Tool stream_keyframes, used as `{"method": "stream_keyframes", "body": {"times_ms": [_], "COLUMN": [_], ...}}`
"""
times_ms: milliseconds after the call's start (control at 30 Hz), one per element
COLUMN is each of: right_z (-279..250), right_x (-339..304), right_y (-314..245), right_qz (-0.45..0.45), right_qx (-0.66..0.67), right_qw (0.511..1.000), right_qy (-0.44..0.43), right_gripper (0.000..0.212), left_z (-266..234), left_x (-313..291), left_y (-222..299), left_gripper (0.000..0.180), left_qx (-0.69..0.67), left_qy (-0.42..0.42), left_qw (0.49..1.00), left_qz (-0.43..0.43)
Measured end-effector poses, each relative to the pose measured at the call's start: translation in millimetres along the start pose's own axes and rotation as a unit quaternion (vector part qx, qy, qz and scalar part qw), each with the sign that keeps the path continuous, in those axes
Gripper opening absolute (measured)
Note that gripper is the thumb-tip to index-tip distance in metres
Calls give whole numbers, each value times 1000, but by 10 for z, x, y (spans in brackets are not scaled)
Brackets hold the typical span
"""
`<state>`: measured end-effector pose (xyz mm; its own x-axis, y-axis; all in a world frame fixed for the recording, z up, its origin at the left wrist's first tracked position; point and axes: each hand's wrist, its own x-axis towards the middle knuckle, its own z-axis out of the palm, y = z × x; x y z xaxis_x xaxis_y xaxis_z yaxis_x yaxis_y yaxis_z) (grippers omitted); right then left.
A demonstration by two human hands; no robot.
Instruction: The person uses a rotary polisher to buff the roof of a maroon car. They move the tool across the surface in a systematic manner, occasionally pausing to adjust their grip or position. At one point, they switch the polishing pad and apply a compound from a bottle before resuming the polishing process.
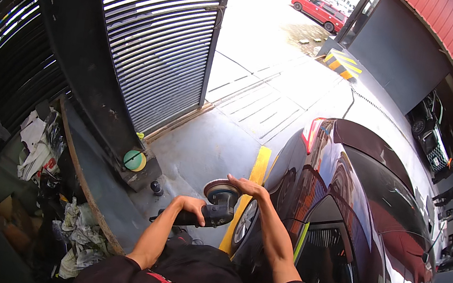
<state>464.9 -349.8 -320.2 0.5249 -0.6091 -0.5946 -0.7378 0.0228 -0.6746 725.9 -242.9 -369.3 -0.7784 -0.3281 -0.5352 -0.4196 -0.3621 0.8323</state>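
A black and grey power polisher (219,212) with a round pad (222,188) is held up in front of me, its pad facing away from my body. Wrapped round its body is my left hand (191,207), the thumb across the near side. My right hand (248,187) lies along the pad's right edge with fingers stretched out, touching or nearly touching it. Right of me stands a dark, glossy car (361,179), its rear wheel (245,221) just past the polisher. A strip of yellow-green tape (301,240) runs along the car beside the window.
A small dark bottle (157,188) stands on the floor near a round green-and-yellow container (134,160) at the foot of a black post (76,49). Crumpled rags and plastic (78,233) fill the left corner. A slatted gate (158,32) stands ahead; a red car (320,14) is outside.
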Motion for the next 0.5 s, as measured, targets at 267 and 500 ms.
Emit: {"method": "stream_keyframes", "body": {"times_ms": [267,500], "right_z": [5,86], "right_x": [857,1522], "right_y": [-320,-863], "right_qz": [-59,-49], "right_qx": [100,53], "right_qw": [993,996], "right_qy": [18,-53], "right_gripper": [89,72], "left_z": [-564,-653], "left_x": [-192,-565], "left_y": [-535,-679], "left_gripper": [48,50], "left_qx": [-54,-201], "left_qy": [37,71], "left_qw": [994,975], "left_qz": [88,57]}}
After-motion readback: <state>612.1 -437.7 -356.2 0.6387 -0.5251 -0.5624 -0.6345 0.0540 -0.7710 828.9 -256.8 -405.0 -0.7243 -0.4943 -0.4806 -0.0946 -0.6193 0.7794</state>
